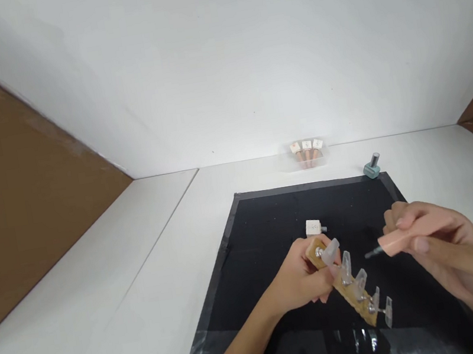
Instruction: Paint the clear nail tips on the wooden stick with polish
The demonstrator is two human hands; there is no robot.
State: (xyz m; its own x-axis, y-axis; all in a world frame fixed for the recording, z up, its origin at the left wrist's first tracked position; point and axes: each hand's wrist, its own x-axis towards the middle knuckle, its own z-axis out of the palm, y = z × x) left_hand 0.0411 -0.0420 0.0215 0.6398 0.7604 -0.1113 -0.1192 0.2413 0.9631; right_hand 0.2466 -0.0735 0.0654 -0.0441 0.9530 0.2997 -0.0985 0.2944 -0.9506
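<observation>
In the head view, the black mat (268, 238) on the white worktop (175, 270) is partly covered by the two arms, and its near right part is hidden behind the right forearm and cut off by the lower edge. Above the middle of the mat, a wooden strip (371, 317) is held by the left hand (300, 280), its grip clamped around the upper end, so that part of the wood is concealed by the fingers. Five clear plastic tips (345, 267) are carried along the strip on small metal mounts; being see-through, their outlines are hard to make out, and the mounts are partly covered by them. Over the mat's right side, a peach-handled brush (394, 241) is pinched in the grip of the right hand (450, 251), its dark tip pointed at the strip and held apart from it; the rear of the handle is masked by the hand. On the mat just beyond the left hand, a white block (313, 227) with a short grey stub is seen, its near side obscured and its marking unreadable. At the mat's far right corner, a small teal object (371, 169) with a grey stem is set. Behind the mat, three white-topped peach sticks (307, 154) are contained in a clear tray (287, 163), its walls barely distinguishable from the worktop.
</observation>
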